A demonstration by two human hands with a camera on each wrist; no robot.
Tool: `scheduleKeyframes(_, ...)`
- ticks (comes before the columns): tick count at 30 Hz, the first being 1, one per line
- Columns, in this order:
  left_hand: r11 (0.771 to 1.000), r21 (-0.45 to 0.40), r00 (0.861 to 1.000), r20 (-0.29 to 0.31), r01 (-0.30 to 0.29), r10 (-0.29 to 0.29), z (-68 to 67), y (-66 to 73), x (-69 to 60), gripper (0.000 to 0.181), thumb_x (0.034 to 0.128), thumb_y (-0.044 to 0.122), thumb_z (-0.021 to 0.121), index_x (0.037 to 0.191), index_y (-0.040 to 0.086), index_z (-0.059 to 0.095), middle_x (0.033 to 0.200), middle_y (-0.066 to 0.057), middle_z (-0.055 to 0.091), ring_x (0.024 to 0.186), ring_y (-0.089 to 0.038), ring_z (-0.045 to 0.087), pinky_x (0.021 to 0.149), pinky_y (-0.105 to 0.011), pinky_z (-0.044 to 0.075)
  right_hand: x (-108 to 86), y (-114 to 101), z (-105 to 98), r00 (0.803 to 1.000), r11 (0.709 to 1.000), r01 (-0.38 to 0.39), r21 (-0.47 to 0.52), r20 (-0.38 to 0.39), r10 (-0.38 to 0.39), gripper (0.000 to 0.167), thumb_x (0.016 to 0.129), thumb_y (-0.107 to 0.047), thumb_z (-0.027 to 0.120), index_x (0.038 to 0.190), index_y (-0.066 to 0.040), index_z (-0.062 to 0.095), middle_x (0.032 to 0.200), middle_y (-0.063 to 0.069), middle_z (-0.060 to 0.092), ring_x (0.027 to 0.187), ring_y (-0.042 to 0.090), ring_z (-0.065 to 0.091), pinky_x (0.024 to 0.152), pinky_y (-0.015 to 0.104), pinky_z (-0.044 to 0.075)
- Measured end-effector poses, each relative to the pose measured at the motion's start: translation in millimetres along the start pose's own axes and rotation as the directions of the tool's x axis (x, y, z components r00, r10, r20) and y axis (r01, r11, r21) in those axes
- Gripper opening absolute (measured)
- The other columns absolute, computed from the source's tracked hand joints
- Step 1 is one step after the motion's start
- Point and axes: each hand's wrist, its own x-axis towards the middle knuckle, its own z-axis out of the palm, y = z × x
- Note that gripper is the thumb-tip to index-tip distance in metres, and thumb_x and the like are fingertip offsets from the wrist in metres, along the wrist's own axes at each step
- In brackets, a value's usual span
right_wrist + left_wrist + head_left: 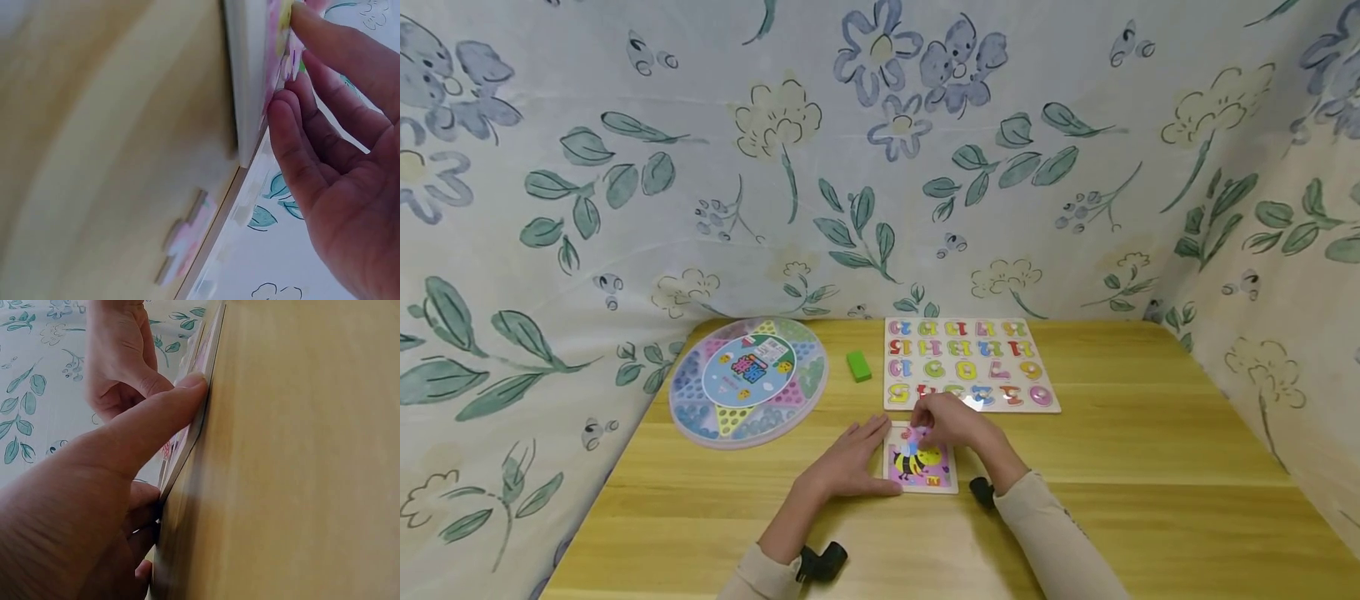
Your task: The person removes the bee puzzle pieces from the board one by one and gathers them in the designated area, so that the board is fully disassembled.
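Note:
A small bee jigsaw puzzle (917,467) lies in a pale wooden tray (953,479) on the table. My left hand (847,465) is spread along the tray's left side, the thumb resting at its near edge and the fingers by the far left corner. In the left wrist view the thumb (169,403) lies straight across the tray's edge. Over the far part of the puzzle, my right hand (951,419) pinches a puzzle piece (292,59), partly hidden by the fingers. A loose pink puzzle piece (187,240) lies on the table in the right wrist view.
Behind the tray lies a number board (1045,404) filled with coloured numerals. A round star-patterned game board (748,375) is at the back left. Between them sits a green block (858,367). Flowered cloth (880,183) hangs behind the wooden table (1150,467).

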Motion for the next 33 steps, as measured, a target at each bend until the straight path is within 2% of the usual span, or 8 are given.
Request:
scheduleKeyframes(7,1.0,-0.001,1.0,0.002,0.009,-0.009,0.7,0.7,0.2,0.106,0.0772,0.069,0.066,0.156,0.012,0.023,0.164,-0.002,0.019,0.152,-0.02,0.017,0.125,-0.044,0.015,-1.5,-1.2,0.3,1.0,1.0,0.009,-0.028,0.008,-0.009,0.021,0.075,-0.007,0.083,0.091,-0.012,0.07,0.082,-0.002,0.063,0.076,0.012,0.054,0.071,0.026,0.049)
scheduleKeyframes(12,1.0,0.003,1.0,0.003,0.009,-0.009,0.7,1.3,0.6,0.106,0.0773,0.069,0.066,0.156,0.012,0.023,0.164,-0.003,0.019,0.152,-0.021,0.018,0.125,-0.044,0.015,-1.4,-2.0,-0.8,0.999,0.999,-0.014,-0.05,0.032,0.015,0.024,0.074,-0.005,0.083,0.094,-0.011,0.071,0.083,-0.002,0.064,0.076,0.012,0.054,0.071,0.027,0.049)
scheduleKeyframes(19,1.0,0.01,1.0,0.009,0.012,-0.012,-0.5,1.7,1.2,0.106,0.0774,0.069,0.066,0.156,0.012,0.023,0.164,-0.002,0.019,0.152,-0.021,0.018,0.125,-0.044,0.015,-0.1,-0.7,-1.5,0.999,0.999,-0.024,-0.04,0.028,0.025,0.023,0.074,-0.005,0.082,0.093,-0.01,0.072,0.083,-0.002,0.064,0.075,0.012,0.055,0.071,0.026,0.05)
scheduleKeyframes(33,1.0,0.008,1.0,0.005,0.009,-0.009,-0.2,1.5,-0.4,0.106,0.0775,0.068,0.067,0.156,0.011,0.023,0.164,-0.003,0.019,0.152,-0.023,0.018,0.125,-0.045,0.015,-1.6,4.3,-3.2,1.0,1.0,0.017,0.017,0.015,-0.017,0.022,0.073,-0.001,0.081,0.091,-0.008,0.072,0.082,0.0,0.065,0.074,0.01,0.057,0.067,0.022,0.05)
